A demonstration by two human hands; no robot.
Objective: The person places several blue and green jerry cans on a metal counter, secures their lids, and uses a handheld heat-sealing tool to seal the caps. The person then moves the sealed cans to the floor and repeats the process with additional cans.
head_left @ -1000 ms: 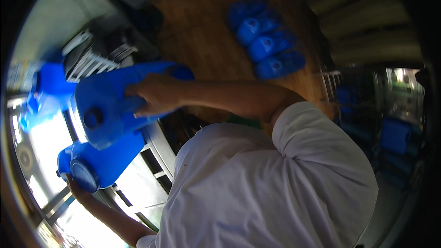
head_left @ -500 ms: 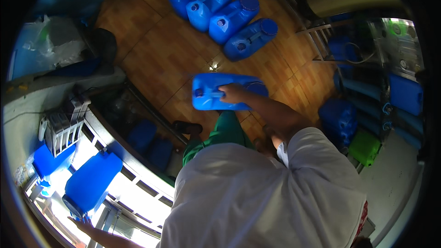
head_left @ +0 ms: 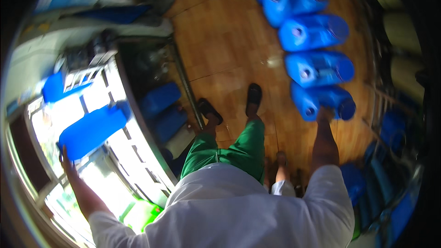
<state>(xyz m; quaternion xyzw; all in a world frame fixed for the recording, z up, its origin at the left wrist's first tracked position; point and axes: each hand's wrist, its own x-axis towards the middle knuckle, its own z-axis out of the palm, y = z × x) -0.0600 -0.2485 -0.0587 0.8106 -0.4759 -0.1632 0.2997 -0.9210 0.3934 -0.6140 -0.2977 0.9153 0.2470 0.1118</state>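
Observation:
My right hand (head_left: 324, 114) reaches down to the wooden floor and grips a blue plastic jerrycan (head_left: 321, 101) lying on its side. That can is the nearest one in a row of several blue jerrycans (head_left: 317, 66) lined up on the floor. My left hand (head_left: 68, 161) stretches out to the left and holds the near end of another blue jerrycan (head_left: 92, 128), which lies on a white slatted rack (head_left: 124, 151). My feet in dark sandals (head_left: 253, 95) stand between the rack and the row.
More blue cans (head_left: 161, 101) sit under the rack. A further blue container (head_left: 53, 87) lies at the rack's far left. Stacked blue containers (head_left: 390, 188) and a metal frame line the right side. A second person's foot (head_left: 280, 158) is close behind me.
My right hand has carried a blue jerrycan from the rack down to the floor, at the near end of the row. My left hand has stayed on the other can.

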